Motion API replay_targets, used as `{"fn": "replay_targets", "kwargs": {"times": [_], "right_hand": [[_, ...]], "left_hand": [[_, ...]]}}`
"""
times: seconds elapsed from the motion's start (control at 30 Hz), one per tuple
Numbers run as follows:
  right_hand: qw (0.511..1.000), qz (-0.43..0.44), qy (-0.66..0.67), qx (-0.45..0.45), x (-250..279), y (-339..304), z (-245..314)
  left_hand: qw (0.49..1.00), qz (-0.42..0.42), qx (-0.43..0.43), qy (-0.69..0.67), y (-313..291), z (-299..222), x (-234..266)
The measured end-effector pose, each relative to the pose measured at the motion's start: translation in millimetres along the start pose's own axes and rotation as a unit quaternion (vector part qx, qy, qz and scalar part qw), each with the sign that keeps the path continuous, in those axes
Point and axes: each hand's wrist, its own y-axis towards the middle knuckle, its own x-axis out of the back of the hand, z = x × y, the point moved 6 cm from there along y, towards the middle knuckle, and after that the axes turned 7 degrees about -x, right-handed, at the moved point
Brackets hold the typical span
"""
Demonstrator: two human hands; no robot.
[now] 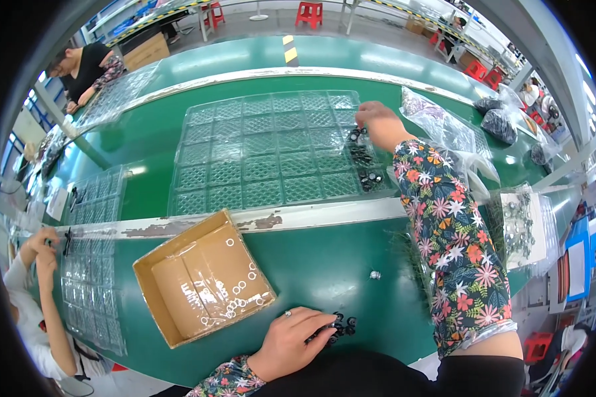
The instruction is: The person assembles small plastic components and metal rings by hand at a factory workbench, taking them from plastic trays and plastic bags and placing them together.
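My right hand (379,124), in a floral sleeve, reaches to the far right corner of a clear plastic compartment tray (261,149). Its fingers are bent down and closed together; whatever they hold is hidden. Just below it, small black round parts (362,156) fill compartments along the tray's right column. Close to my body, my left hand (293,341) rests on the green table with thumb and fingers curled around small black round parts (341,326). More of these lie loose at its fingertips. One small silvery piece (375,274) sits alone on the table.
An open cardboard box (208,278) holding several white rings stands left of centre. Clear plastic bags (447,122) lie right of the tray. A sheet with small parts (520,228) is at far right. Co-workers' hands (43,248) and trays (96,258) occupy the left side.
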Motion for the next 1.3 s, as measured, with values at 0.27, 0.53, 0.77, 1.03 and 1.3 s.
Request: {"fn": "replay_targets", "kwargs": {"times": [0.27,0.53,0.77,1.03,1.3], "right_hand": [[0.998,0.047,-0.01,-0.05,44.5,-5.7,-9.4],[0.952,0.075,0.262,0.14,196.7,-86.6,169.6],[1.0,0.009,0.014,-0.025,129.9,-70.1,96.4],[0.988,0.065,-0.107,-0.095,15.3,-17.7,10.2],[0.977,0.097,-0.187,-0.045,-9.6,3.1,2.5]], "left_hand": [[0.999,-0.007,0.032,-0.031,-1.8,-3.3,-0.5],[0.909,-0.078,0.201,-0.358,-14.2,14.5,0.6],[0.927,-0.086,0.156,-0.329,-14.1,13.9,-8.5],[0.934,-0.091,0.196,-0.284,-21.5,18.7,-8.0],[0.961,-0.043,0.152,-0.226,-15.1,10.7,-0.9]]}}
